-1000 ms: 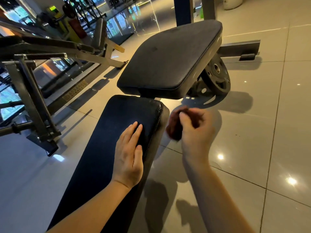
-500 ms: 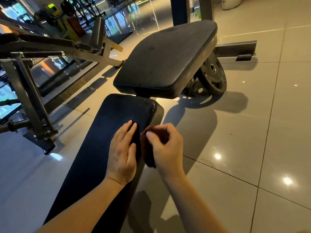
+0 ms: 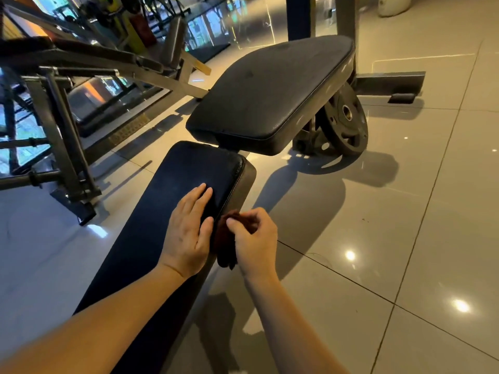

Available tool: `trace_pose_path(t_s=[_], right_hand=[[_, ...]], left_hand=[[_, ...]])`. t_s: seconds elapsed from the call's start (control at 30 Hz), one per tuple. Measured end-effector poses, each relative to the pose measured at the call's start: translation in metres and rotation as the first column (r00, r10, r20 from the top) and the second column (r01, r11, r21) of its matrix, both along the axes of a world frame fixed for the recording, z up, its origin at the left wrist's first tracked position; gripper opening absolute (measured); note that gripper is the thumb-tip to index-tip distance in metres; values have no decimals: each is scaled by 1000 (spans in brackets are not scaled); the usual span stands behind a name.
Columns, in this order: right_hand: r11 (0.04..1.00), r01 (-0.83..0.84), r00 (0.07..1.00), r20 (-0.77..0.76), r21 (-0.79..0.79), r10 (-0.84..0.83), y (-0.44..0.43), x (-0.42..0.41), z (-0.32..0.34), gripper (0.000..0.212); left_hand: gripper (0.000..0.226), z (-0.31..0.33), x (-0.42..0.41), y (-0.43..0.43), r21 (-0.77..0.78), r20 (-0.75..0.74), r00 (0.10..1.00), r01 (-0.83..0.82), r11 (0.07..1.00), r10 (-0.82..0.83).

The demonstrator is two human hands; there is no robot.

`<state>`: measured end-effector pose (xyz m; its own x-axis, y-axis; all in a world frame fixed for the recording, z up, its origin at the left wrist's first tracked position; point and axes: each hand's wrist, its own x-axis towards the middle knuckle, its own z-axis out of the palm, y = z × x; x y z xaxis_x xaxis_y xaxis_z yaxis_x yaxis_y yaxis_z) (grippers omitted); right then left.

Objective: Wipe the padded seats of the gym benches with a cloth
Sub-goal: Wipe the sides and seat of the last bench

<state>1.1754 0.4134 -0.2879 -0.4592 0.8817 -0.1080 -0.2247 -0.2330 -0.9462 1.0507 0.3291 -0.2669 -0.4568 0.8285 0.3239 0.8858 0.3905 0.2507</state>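
Observation:
A long black padded bench back point(image 3: 167, 211) runs from the bottom left toward the middle. Beyond it sits a wider black padded seat point(image 3: 270, 90), raised and tilted. My left hand point(image 3: 189, 233) lies flat on the long pad near its right edge, fingers straight. My right hand point(image 3: 256, 241) grips a dark reddish-brown cloth point(image 3: 224, 247) and holds it against the pad's right side, just beside my left hand. Part of the cloth is hidden under my fingers.
A black weight plate point(image 3: 348, 122) leans behind the raised seat, next to a metal floor bar point(image 3: 388, 82). Grey machine frames point(image 3: 67, 147) stand close on the left. Glossy tiled floor point(image 3: 405, 238) stretches to the right.
My right hand carried the cloth left from the open floor side to the pad's right edge. The left hand stayed flat on the pad.

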Motion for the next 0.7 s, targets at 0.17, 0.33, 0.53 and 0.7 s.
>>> trace_pose_path(t_s=[0.17, 0.33, 0.53, 0.7], right_hand=[[980, 141, 990, 18, -144, -139, 50, 2, 9, 16], [979, 178, 982, -51, -100, -184, 46, -8, 18, 19], [994, 79, 996, 22, 74, -81, -19, 5, -5, 13], [992, -129, 990, 63, -6, 129, -60, 21, -10, 13]], left_hand=[[58, 1, 3, -1, -33, -7, 1000, -10, 999, 10], [55, 1, 1, -1, -30, 5, 1000, -23, 999, 23], [55, 22, 2, 2, -121, 161, 985, -48, 992, 67], [59, 63, -3, 8, -379, 216, 965, -59, 924, 150]])
